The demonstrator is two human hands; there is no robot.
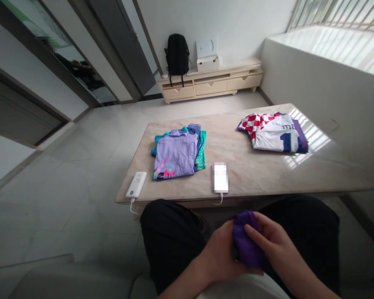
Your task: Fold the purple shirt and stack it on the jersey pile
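The left hand [220, 252] and right hand [274, 237] both grasp the bunched purple cloth [247, 246] in a closed grip above the lap [174, 234], near the front edge of the worktop [227, 143], where the left shirt pile [177, 154] and right shirt pile [272, 133] lie well apart.

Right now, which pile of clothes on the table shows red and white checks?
The right-hand pile, with checks beside plain white; the left-hand pile has lilac on top.
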